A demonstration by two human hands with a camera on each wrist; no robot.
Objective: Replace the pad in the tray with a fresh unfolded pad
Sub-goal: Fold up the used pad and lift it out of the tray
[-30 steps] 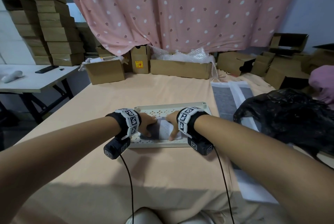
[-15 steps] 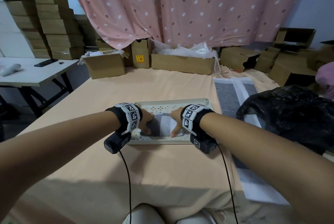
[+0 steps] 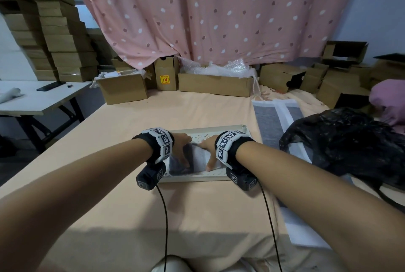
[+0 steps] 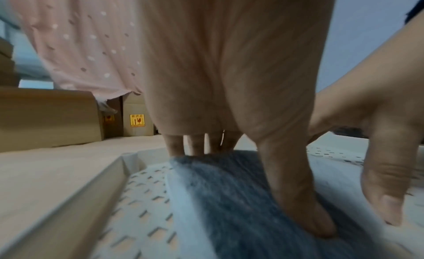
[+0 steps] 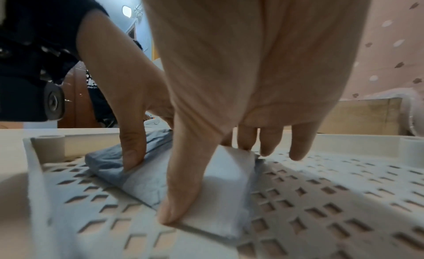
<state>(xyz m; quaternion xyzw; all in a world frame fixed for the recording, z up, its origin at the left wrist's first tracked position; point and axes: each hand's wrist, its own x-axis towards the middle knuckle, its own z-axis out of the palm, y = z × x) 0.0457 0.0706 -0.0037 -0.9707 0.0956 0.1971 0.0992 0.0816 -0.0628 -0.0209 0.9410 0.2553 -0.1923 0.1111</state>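
Observation:
A cream perforated tray (image 3: 197,178) lies on the peach-covered table in front of me. In it sits a folded pad (image 3: 198,161), grey on one face and white on the other. My left hand (image 3: 186,151) holds the pad's grey left part, thumb pressed on top (image 4: 298,190) and fingers down behind its far edge. My right hand (image 3: 207,155) holds the white right fold (image 5: 220,172), its thumb (image 5: 183,190) on the near corner and its fingers at the far edge. The tray's slotted floor (image 5: 344,199) shows bare to the right of the pad.
A flat grey-and-white pad (image 3: 274,118) lies stretched out on the table right of the tray. A crumpled black plastic bag (image 3: 341,146) sits on it at the right. Cardboard boxes (image 3: 214,84) line the table's far edge under a pink curtain. A white side table (image 3: 39,100) stands left.
The grey part of the pad now reaches further left under my left hand. Both hands stay on the pad in the tray.

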